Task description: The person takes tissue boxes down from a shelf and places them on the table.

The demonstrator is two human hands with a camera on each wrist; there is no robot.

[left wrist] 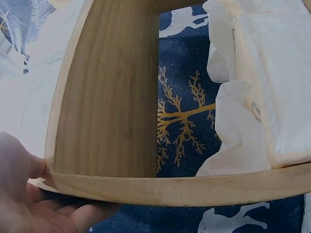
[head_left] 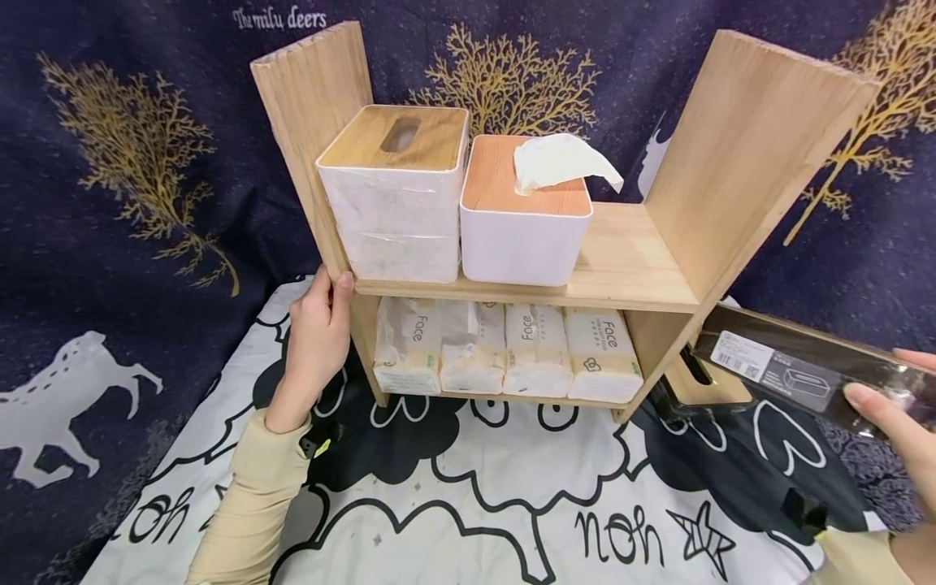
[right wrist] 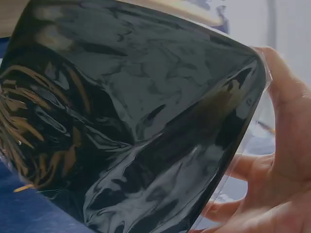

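My left hand grips the left side panel of a two-tier wooden shelf at its middle board. In the left wrist view, the thumb and fingers wrap that panel's edge. On the right, my right hand holds a dark tissue box in clear film, with a printed label facing me. The right wrist view shows the box's glossy dark side and fingers spread along its edge. Beneath the held box, beside the shelf, is another dark box with a wooden lid, partly hidden.
A white box with a wooden lid and another with a tissue sticking out stand on the upper board. Several tissue packs fill the lower tier. A patterned cloth lies in front; a dark printed curtain hangs behind.
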